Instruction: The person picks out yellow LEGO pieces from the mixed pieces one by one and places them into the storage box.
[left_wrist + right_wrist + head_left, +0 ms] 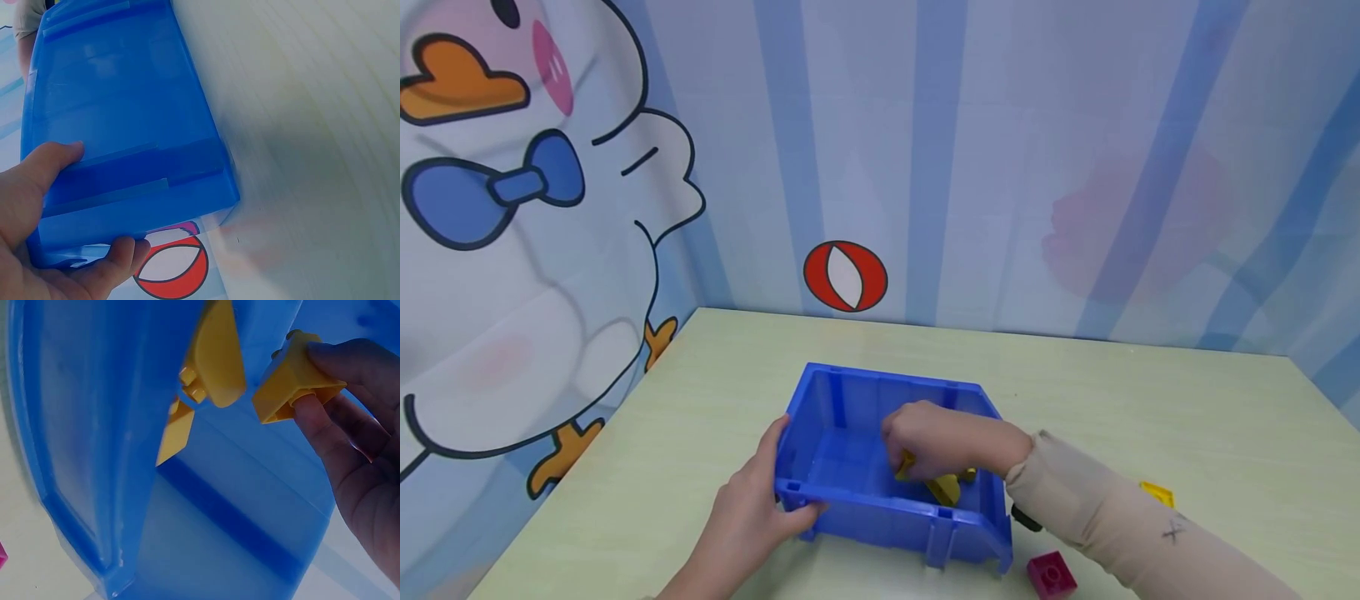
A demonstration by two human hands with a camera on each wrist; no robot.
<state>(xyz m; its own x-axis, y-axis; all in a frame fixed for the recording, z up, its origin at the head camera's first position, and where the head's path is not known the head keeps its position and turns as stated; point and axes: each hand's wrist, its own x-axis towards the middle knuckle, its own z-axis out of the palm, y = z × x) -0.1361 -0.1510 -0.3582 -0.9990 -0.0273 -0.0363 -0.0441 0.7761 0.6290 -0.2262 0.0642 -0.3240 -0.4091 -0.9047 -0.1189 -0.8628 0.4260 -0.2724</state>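
pinched in the right hand (928,437), a yellow block (289,375) seems light, hard and best held by its sides, while the left hand (748,507) grips the blue box (876,523).

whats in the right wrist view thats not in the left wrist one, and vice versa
Only the right wrist view shows the right hand pinching a yellow block and more yellow pieces inside the blue bin. Only the left wrist view shows the left hand gripping the bin's end, a printed red and white ball and part of a beige sleeve. Both share the bin and the pale tabletop.
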